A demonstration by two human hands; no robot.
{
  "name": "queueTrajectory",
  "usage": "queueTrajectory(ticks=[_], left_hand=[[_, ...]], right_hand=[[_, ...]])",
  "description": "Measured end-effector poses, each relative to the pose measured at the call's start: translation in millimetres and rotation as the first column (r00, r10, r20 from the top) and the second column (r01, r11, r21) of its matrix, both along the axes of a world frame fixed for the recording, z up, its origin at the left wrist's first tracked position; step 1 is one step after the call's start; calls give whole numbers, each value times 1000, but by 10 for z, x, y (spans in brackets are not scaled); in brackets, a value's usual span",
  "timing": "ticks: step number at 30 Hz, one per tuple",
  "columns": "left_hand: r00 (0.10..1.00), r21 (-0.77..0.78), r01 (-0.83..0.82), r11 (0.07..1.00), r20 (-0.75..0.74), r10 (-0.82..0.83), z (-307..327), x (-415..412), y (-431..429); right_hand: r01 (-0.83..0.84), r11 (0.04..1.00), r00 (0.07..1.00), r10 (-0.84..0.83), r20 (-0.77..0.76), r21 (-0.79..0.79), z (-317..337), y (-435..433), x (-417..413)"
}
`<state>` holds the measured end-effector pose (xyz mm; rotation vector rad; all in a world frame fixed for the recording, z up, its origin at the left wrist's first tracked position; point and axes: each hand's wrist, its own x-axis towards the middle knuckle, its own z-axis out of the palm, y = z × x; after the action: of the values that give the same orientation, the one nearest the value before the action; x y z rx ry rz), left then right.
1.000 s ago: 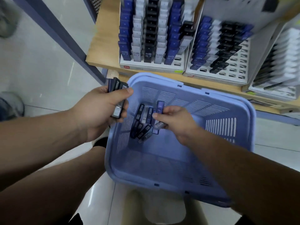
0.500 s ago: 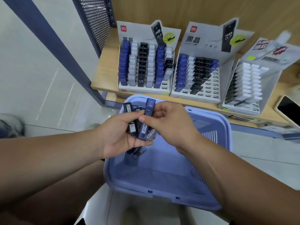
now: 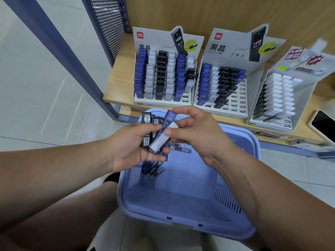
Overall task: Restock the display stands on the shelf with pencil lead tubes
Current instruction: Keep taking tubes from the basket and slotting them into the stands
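Note:
My left hand [image 3: 132,147] grips a bunch of dark lead tubes [image 3: 147,129] above the blue basket [image 3: 181,201]. My right hand [image 3: 197,133] pinches a blue tube [image 3: 167,121] together with a white one [image 3: 159,142], pressed against that bunch. Several more tubes [image 3: 154,169] lie in the basket's far left corner. On the wooden shelf [image 3: 116,84] stand three display stands: the left stand [image 3: 163,77] nearly full, the middle stand [image 3: 228,84] with many vacant slots on its right, and the right stand [image 3: 282,95] holding white and black tubes.
A phone [image 3: 324,125] lies on the shelf at the far right. A blue metal upright [image 3: 59,51] and a perforated panel [image 3: 108,24] border the shelf on the left. Tiled floor [image 3: 36,96] spreads to the left. My knees sit under the basket.
My right hand lifted tubes out of the basket and brought them to the bunch in my left hand. My view tilted up from the basket to the stands.

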<state>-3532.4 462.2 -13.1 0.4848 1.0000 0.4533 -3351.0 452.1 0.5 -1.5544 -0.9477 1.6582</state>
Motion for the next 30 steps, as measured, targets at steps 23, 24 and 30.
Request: queueTrajectory(ticks=[23, 24, 30], left_hand=[[910, 78, -178, 981, -366, 194, -699, -750, 94], [916, 63, -178, 982, -353, 189, -717, -745, 76], [948, 3, -150, 989, -283, 145, -795, -726, -16]], right_hand=[[-218, 906, 508, 422, 751, -362, -2534, -135, 154], [-212, 906, 497, 423, 758, -367, -2588, -161, 113], [-54, 930, 491, 341, 802, -362, -2656, -113, -99]])
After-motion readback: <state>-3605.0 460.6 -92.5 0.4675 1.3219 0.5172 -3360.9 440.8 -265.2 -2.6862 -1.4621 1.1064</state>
